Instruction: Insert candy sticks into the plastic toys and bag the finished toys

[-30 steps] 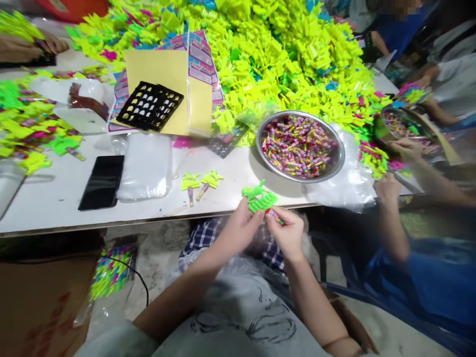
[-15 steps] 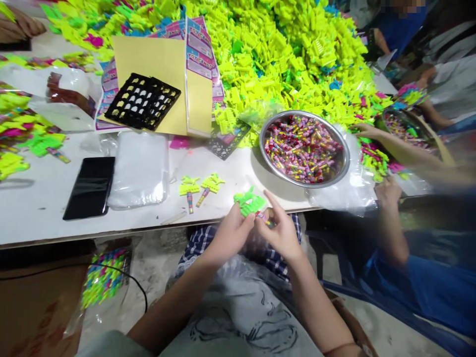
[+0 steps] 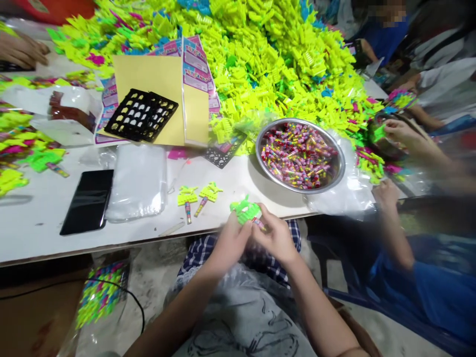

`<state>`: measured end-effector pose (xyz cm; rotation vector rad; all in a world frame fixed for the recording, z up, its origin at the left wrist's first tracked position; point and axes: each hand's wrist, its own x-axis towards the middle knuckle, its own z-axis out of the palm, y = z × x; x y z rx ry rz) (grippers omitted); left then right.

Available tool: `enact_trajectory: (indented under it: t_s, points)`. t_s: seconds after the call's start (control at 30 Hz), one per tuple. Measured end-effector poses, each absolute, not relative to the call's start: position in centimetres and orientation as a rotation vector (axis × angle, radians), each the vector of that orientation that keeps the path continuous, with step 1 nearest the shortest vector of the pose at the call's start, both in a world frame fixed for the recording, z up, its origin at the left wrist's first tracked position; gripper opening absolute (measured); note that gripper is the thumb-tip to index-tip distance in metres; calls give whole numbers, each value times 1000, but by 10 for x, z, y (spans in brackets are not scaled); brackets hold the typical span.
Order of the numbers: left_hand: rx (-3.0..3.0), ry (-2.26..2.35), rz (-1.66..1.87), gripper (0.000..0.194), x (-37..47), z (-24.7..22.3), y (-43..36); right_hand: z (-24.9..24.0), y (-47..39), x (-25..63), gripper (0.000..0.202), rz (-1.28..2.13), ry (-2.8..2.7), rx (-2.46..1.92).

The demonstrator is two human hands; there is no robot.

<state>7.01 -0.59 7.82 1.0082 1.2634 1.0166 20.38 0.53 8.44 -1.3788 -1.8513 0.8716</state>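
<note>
At the table's front edge, my left hand (image 3: 233,241) is closed on a bright green plastic toy piece (image 3: 247,210). My right hand (image 3: 274,233) pinches a small candy tube in a pink and yellow wrapper (image 3: 259,224) at the toy's lower right side. How far the tube sits in the toy is hidden by my fingers. Left of my hands lie two yellow toys with candy tubes attached, one yellow toy (image 3: 187,197) upright to me and another yellow toy (image 3: 210,192) slanted. A metal bowl (image 3: 260,163) full of wrapped candy tubes stands beyond my right hand.
A huge heap of yellow toy pieces (image 3: 275,64) covers the table's back. A black phone (image 3: 87,202), a stack of clear bags (image 3: 137,182), a black stencil (image 3: 142,115) and printed card sheets (image 3: 195,67) lie left. At right, a co-worker's hand (image 3: 403,133) holds a green piece.
My right fingers have closed in around the tube and toy; the index finger no longer points out. The view has tilted slightly. The co-worker's hand at right has lifted a green piece.
</note>
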Motion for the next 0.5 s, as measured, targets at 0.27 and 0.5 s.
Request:
enact_trajectory:
  t_s: [0.27, 0.5]
  points:
    - [1123, 1254, 1024, 38, 65, 78, 0, 85, -3, 204, 71, 1164, -1661, -1455]
    - [1272, 1260, 925, 31, 43, 70, 8, 83, 1, 189, 68, 1168, -1724, -1521]
